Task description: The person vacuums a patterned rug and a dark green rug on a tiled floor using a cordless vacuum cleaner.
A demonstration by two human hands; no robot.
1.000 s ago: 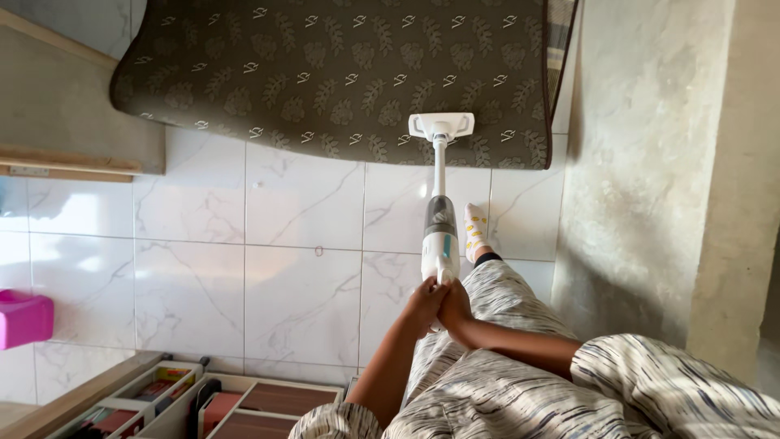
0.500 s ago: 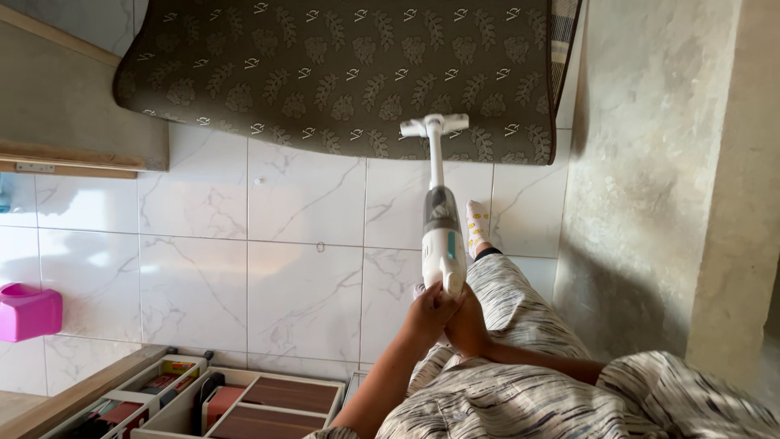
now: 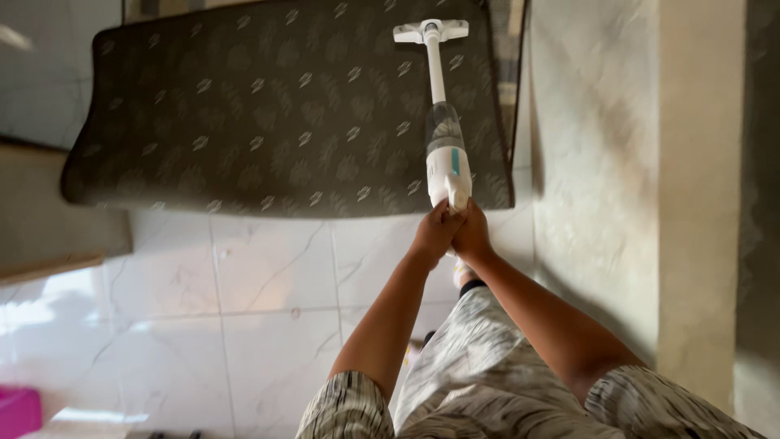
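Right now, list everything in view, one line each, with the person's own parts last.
stick vacuum: one, white with a teal stripe, standing on the mat, head at its far edge
mat: one, dark brown with a pale leaf pattern, on the floor
floor tiles: many, white marbled, below the mat
wall: one, beige, at right
pink container: one, bottom left corner, mostly cut off
left hand: one, gripping the vacuum handle
right hand: one, gripping the handle beside the left

Both hands, left hand (image 3: 433, 234) and right hand (image 3: 471, 235), around white stick vacuum (image 3: 446, 158) on patterned rug (image 3: 268, 122)
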